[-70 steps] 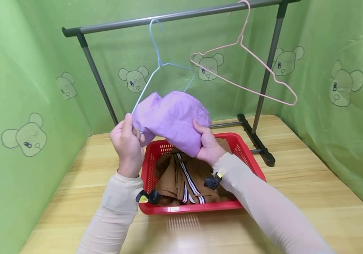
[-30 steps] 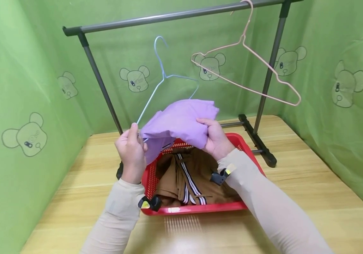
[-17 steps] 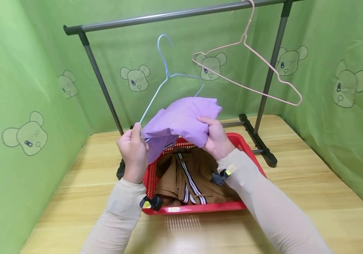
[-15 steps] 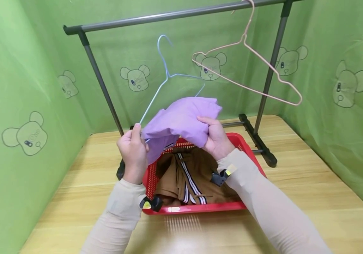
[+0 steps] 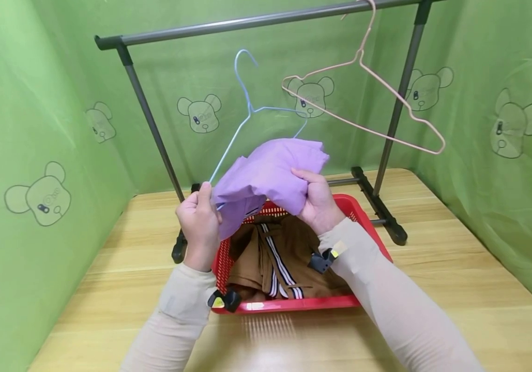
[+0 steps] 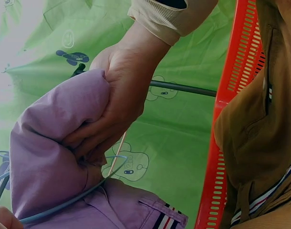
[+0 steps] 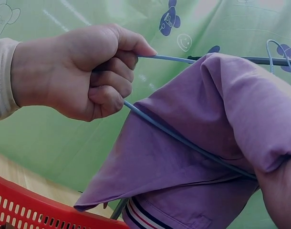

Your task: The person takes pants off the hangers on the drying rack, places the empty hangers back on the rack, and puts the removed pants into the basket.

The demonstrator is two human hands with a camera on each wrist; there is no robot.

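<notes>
Pinched at its left corner, a light blue wire hanger (image 5: 231, 143) is in my left hand (image 5: 199, 222), its hook below the rail and apart from it. My right hand (image 5: 319, 204) grips a folded purple garment (image 5: 270, 173), thumb on top. The garment lies over the hanger's bottom bar and hangs down on both sides. In the right wrist view, the left fingers (image 7: 109, 90) are curled round the blue wire, which runs across the purple cloth (image 7: 183, 114). A navy, white and red striped trim (image 6: 167, 217) shows on the garment in the left wrist view.
A red basket (image 5: 293, 305) with brown striped clothing (image 5: 252, 258) stands on the wooden table (image 5: 121, 289) beneath the hands. Behind it rises a grey clothes rack (image 5: 247, 21), with a pink hanger (image 5: 349, 123) hung at its right. Green cloth walls (image 5: 51, 103) surround the table.
The blue hanger's hook has dropped from rail level to below it, then drifted slightly right with my left hand. The garment has been lowered and laid across the bar; my right hand still grips it.
</notes>
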